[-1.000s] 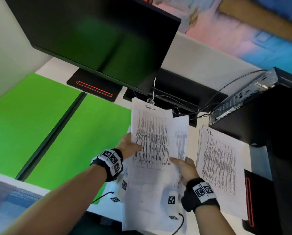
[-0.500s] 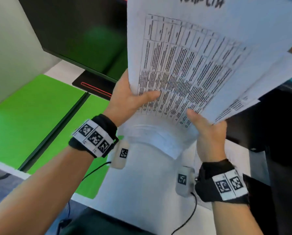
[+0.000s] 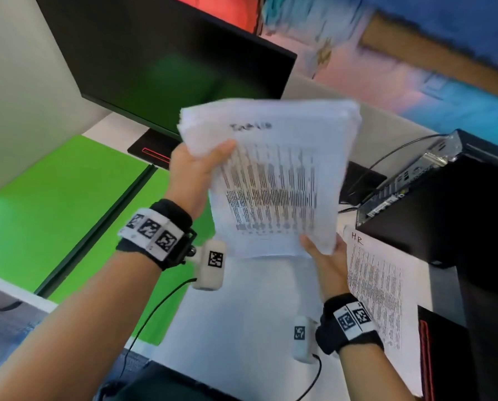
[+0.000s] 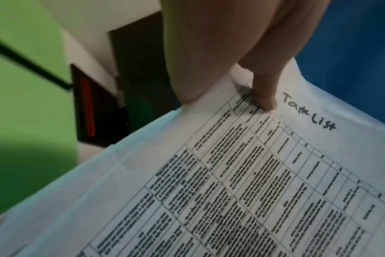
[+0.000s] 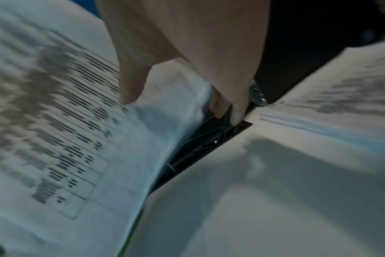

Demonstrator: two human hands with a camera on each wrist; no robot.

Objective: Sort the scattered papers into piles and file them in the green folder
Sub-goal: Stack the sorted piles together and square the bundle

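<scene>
both hands, left hand (image 3: 194, 172) and right hand (image 3: 327, 260), grip the paper stack (image 3: 274, 180), now squared, held lower.

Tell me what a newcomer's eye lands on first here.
First the Task List stack, lifted above the white desk in mid-frame, the left hand gripping its upper left corner and the right hand its lower right. Next the open green folder, lying flat at left. Then the HR sheet, flat at right.

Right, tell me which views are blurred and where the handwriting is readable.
Head view: the held stack of papers is motion-smeared, its heading illegible, though "HR" on the desk pile reads. Left wrist: "Task List" is sharp. Right wrist: heavily blurred print, dim, shadowed desk.
</scene>
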